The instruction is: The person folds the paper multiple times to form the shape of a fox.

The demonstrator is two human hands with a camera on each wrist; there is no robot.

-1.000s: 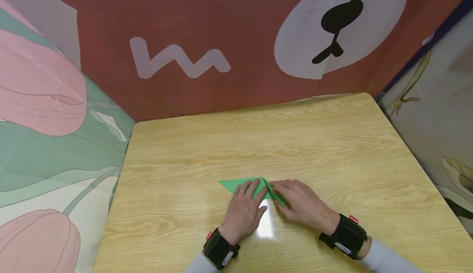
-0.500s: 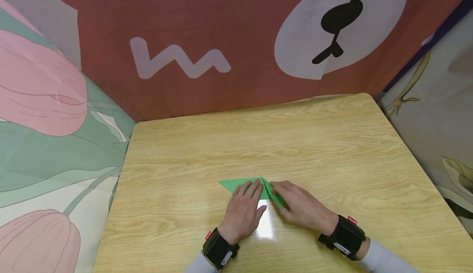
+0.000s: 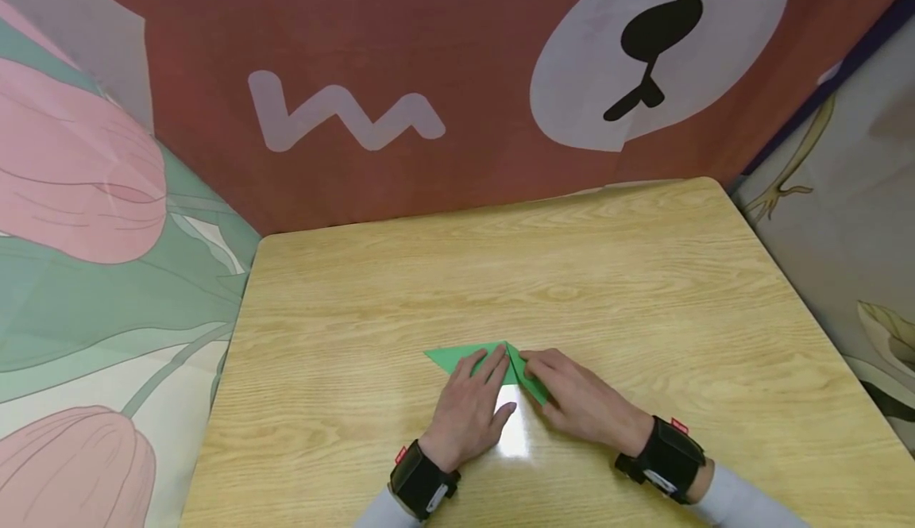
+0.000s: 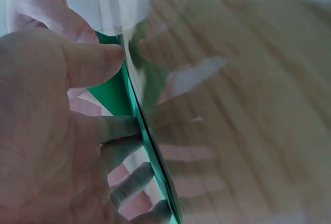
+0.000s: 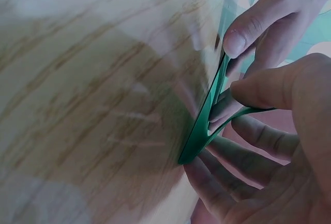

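A folded sheet of green paper (image 3: pixel 445 356) lies on the wooden table, its pointed corner toward the left. My left hand (image 3: pixel 465 413) rests on it with fingers straight, pressing it down near the middle. At the paper's right side, my right hand (image 3: pixel 582 393) pinches a folded flap (image 3: pixel 530 381) between thumb and fingers. In the right wrist view the flap of green paper (image 5: pixel 227 119) curves up off the layer beneath, with the right thumb (image 5: pixel 261 90) on it. The left wrist view shows the left fingers (image 4: pixel 133 182) along the paper's thin edge (image 4: pixel 147 136).
The wooden table (image 3: pixel 343 298) has a glossy top with a bright reflection (image 3: pixel 513 433) between the hands. A reddish-brown printed cloth (image 3: pixel 343 186) hangs along its far edge. Flower-printed cloth (image 3: pixel 86 163) covers the left side and a pale printed cloth (image 3: pixel 843 258) the right.
The right hand has drawn the flap slightly to the right and down, so its fold lies flatter. The left hand's index finger has shifted a little left on the paper.
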